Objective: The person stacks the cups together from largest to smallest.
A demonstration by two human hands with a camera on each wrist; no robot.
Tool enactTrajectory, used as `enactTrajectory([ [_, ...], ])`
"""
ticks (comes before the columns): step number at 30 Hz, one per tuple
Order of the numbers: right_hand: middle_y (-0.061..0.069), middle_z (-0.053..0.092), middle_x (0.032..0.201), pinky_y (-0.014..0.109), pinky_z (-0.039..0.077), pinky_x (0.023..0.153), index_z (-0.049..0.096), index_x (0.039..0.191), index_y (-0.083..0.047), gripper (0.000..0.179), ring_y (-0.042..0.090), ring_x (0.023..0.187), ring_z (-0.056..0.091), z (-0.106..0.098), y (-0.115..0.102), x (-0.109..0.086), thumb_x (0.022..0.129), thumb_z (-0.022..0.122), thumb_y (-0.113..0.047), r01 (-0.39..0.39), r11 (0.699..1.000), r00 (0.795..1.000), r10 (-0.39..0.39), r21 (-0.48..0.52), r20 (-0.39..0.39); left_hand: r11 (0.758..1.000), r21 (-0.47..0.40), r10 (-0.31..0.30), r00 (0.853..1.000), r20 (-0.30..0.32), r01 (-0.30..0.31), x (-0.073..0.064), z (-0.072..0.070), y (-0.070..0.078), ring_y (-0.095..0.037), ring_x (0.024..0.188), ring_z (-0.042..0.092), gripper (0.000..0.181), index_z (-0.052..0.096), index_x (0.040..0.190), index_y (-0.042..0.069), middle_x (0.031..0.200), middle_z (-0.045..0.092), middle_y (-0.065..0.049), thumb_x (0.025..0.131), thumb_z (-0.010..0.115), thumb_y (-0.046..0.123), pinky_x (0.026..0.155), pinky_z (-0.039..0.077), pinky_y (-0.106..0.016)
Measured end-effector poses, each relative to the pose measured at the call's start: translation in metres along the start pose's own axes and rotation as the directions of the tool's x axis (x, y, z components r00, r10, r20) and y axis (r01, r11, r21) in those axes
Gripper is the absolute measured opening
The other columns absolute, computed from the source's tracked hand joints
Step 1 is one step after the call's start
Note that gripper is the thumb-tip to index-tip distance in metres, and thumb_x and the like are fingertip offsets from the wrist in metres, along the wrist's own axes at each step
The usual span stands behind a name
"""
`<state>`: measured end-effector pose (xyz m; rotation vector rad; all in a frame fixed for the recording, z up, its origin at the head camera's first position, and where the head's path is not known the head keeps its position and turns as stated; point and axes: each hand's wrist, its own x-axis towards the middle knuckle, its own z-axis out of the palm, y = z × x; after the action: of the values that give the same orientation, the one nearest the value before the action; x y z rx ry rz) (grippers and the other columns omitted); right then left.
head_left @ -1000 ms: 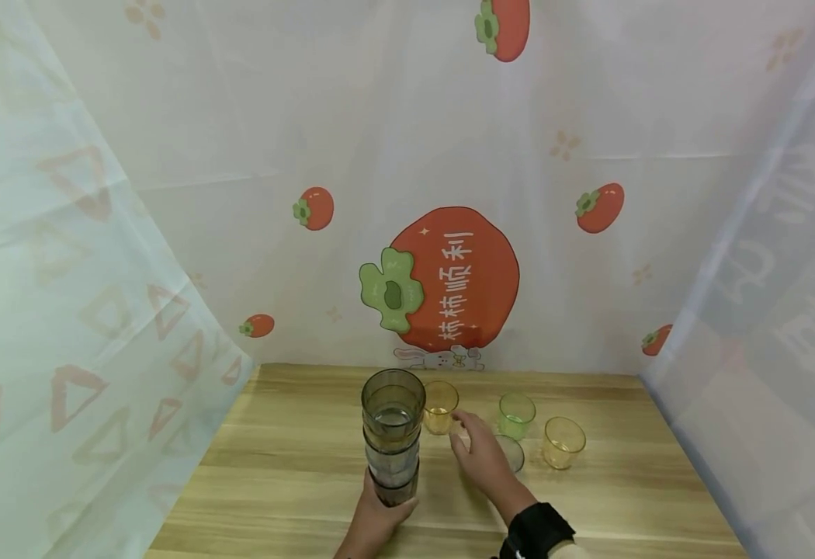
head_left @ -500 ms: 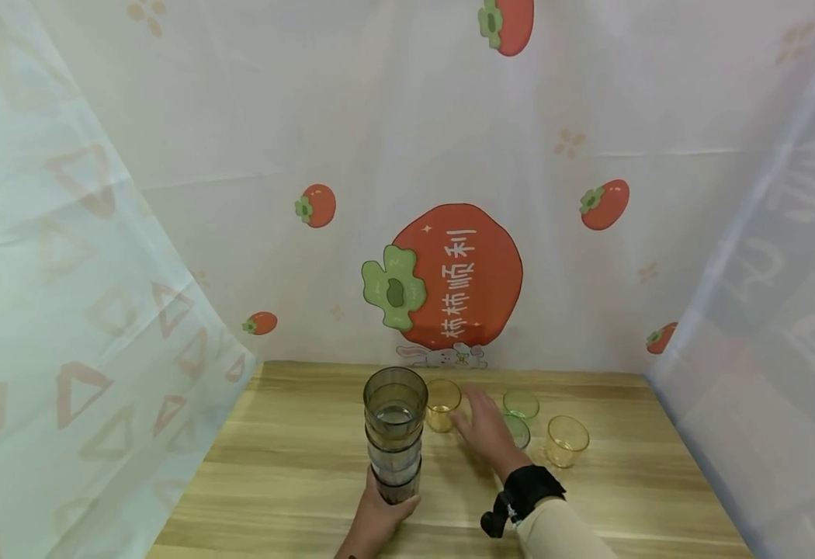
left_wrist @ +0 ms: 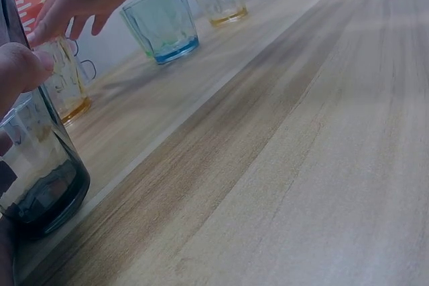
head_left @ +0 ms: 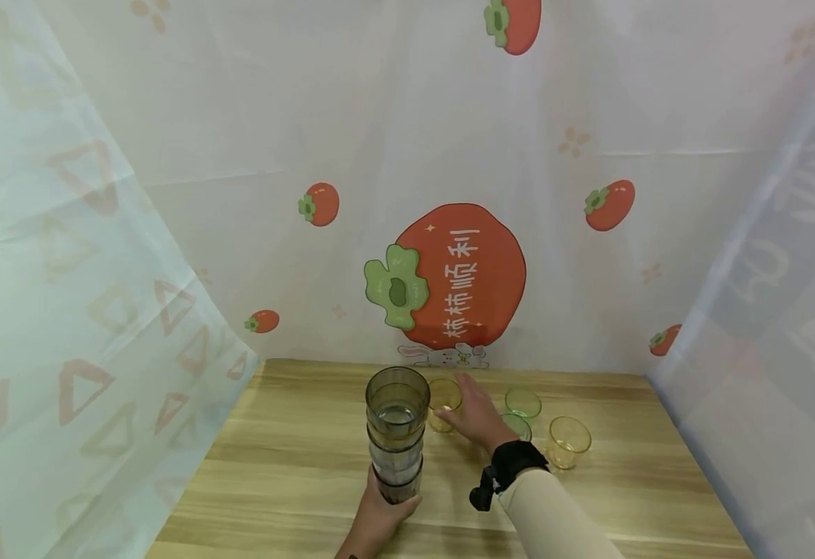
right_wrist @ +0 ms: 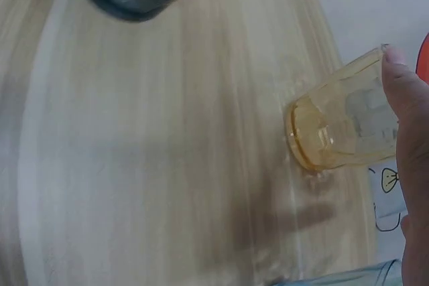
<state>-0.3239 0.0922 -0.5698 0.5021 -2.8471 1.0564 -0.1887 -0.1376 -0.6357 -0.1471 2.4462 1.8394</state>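
Note:
My left hand [head_left: 381,514] grips a tall stack of nested glasses [head_left: 395,442] round its lowest part. The upper glasses look smoky brown-grey, with a clear one lower down. In the left wrist view, the dark, thick base of the bottom glass [left_wrist: 50,199] stands close to the wood. My right hand [head_left: 479,415] is at an amber glass [head_left: 441,421] just right of the stack. Its thumb [right_wrist: 397,75] is right at that glass's rim in the right wrist view, and its fingers extend loosely on the far side.
Right of my right hand stand a green glass [head_left: 523,404], a bluish glass [left_wrist: 164,31] in front of it, and another amber glass [head_left: 568,444]. A white curtain printed with persimmons [head_left: 352,116] closes off the wooden table [head_left: 275,466] at the back.
My right hand has moved left and away from me, from beside the amber glass to its rim. My left hand keeps holding the stack in about the same place.

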Motion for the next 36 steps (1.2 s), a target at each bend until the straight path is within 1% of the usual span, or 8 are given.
enactTrajectory([
  [5,0.02,0.026,0.164,0.062,0.025,0.119,0.023,0.161,-0.008,0.091,0.041,0.15,0.026,-0.002,-0.009,0.01,0.094,0.07,-0.049,-0.009,0.999,1.0,0.01,-0.049,0.022,1.0,0.005,0.004,1.0,0.007,-0.004,0.0,-0.001,0.001,-0.049,0.134,0.045,0.111,0.015,0.155,0.001,0.147,0.044,-0.031,0.079,0.089,0.035,0.107,0.039,-0.064],
  [7,0.019,0.026,0.164,0.061,0.024,0.12,0.025,0.161,-0.009,0.087,0.04,0.151,0.024,-0.003,-0.014,0.013,0.096,0.067,-0.048,0.004,0.994,0.999,0.002,-0.108,0.052,1.0,0.005,-0.002,1.0,0.01,0.002,0.0,-0.001,0.002,-0.048,0.134,0.045,0.111,0.015,0.155,0.001,0.147,0.044,-0.031,0.079,0.088,0.036,0.107,0.039,-0.064],
  [14,0.029,0.034,0.157,0.061,0.025,0.119,0.044,0.148,0.004,0.055,0.049,0.147,0.027,0.0,-0.031,0.021,0.104,0.056,-0.028,0.167,0.952,0.982,-0.138,-0.258,0.127,1.0,-0.016,-0.012,1.0,0.016,0.012,0.002,0.0,0.0,-0.048,0.134,0.045,0.112,0.014,0.155,0.002,0.148,0.043,-0.03,0.079,0.088,0.039,0.108,0.039,-0.064],
  [18,0.027,0.026,0.162,0.057,0.021,0.122,0.042,0.15,0.003,0.052,0.047,0.149,0.022,0.009,-0.031,0.023,0.11,0.042,-0.028,0.14,0.938,0.977,-0.078,-0.318,0.201,1.0,-0.024,-0.014,1.0,0.018,0.015,0.002,0.0,-0.003,-0.046,0.134,0.046,0.11,0.015,0.155,0.003,0.147,0.044,-0.029,0.079,0.088,0.038,0.108,0.039,-0.063],
  [21,0.023,0.025,0.164,0.056,0.018,0.124,0.04,0.153,-0.002,0.052,0.045,0.151,0.021,0.011,-0.032,0.023,0.111,0.039,-0.031,0.101,0.935,0.972,-0.02,-0.339,0.234,1.0,-0.016,-0.004,1.0,0.023,0.004,0.002,-0.001,-0.004,-0.046,0.132,0.047,0.11,0.015,0.154,0.003,0.146,0.045,-0.029,0.08,0.087,0.037,0.106,0.041,-0.063],
  [24,0.022,0.028,0.162,0.057,0.02,0.123,0.043,0.152,-0.003,0.051,0.045,0.15,0.022,0.009,-0.033,0.022,0.11,0.042,-0.032,0.095,0.941,0.97,-0.015,-0.324,0.242,1.0,-0.016,0.008,1.0,0.03,-0.007,0.001,-0.001,-0.003,-0.046,0.133,0.047,0.109,0.015,0.155,0.003,0.146,0.045,-0.029,0.08,0.087,0.037,0.106,0.04,-0.063],
  [30,0.024,0.039,0.156,0.055,0.026,0.121,0.048,0.149,-0.006,0.051,0.044,0.147,0.03,0.002,-0.035,0.023,0.107,0.051,-0.034,0.148,0.94,0.964,-0.069,-0.307,0.256,1.0,-0.013,-0.006,0.999,0.035,0.006,0.001,-0.002,0.0,-0.047,0.133,0.046,0.112,0.013,0.155,0.002,0.147,0.044,-0.03,0.08,0.087,0.039,0.107,0.04,-0.064],
  [36,0.02,0.044,0.155,0.053,0.034,0.117,0.05,0.149,-0.009,0.059,0.04,0.147,0.035,-0.008,-0.045,0.02,0.099,0.065,-0.038,0.123,0.947,0.953,-0.03,-0.296,0.301,1.0,-0.003,-0.019,1.0,0.02,0.019,0.002,-0.001,-0.001,-0.048,0.133,0.047,0.112,0.015,0.154,0.0,0.145,0.045,-0.031,0.079,0.088,0.039,0.107,0.04,-0.063],
])
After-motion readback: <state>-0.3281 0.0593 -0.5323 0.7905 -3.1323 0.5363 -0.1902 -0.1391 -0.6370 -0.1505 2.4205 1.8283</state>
